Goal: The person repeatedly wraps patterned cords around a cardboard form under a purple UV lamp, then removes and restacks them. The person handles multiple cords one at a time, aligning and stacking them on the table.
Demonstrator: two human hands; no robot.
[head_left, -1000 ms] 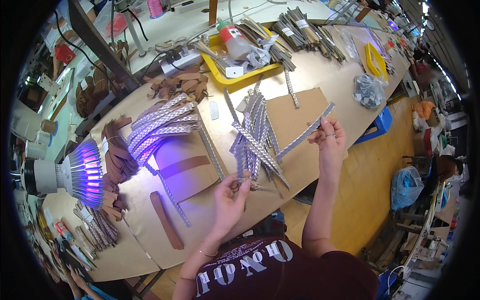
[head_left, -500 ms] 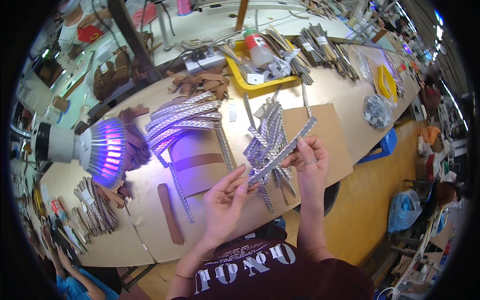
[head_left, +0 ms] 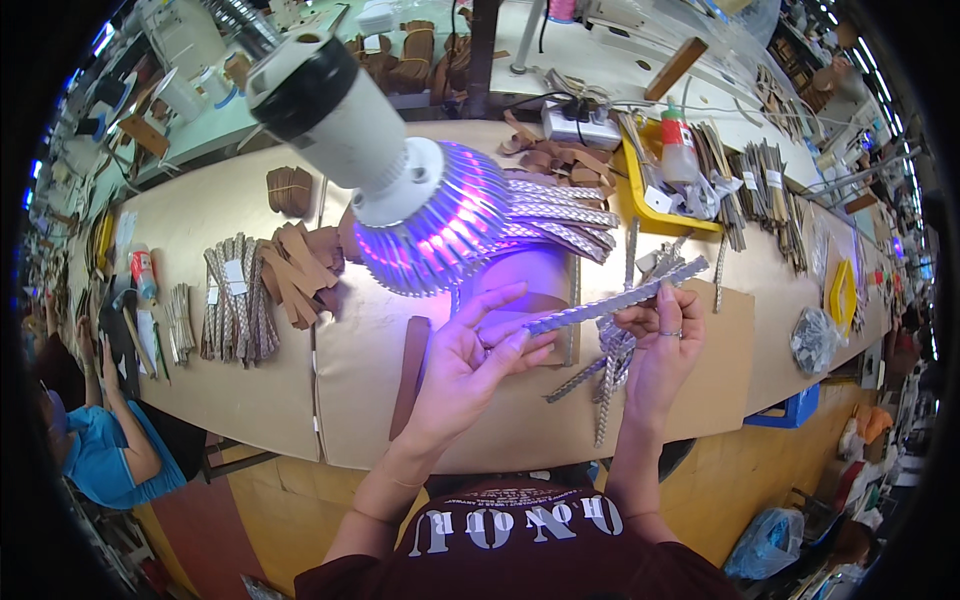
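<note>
Between my two hands a grey-silver braided strap [head_left: 600, 308] is stretched out, rising toward the right. My left hand [head_left: 472, 362] pinches its lower left end with thumb and fingers. My right hand [head_left: 664, 335], a ring on one finger, grips it near the upper right end. A glowing purple lamp [head_left: 435, 225] with a ribbed head hangs just beyond my left hand. Partly behind it, a bundle of pale braided straps [head_left: 565, 215] lies on the table. A loose pile of braided straps [head_left: 617, 345] sits below the held strap, partly hidden by my right hand.
A brown strip [head_left: 408, 378] lies left of my left hand. Further left are brown strips [head_left: 298, 270] and a braided bundle [head_left: 238, 305]. A yellow tray [head_left: 650, 215] with a bottle [head_left: 678, 150] stands beyond my right hand. A co-worker in blue [head_left: 120, 445] sits at the far left.
My view has swung left, so the lamp now appears nearer the middle. The strap stays in both hands, lies flatter, and has come into the purple light.
</note>
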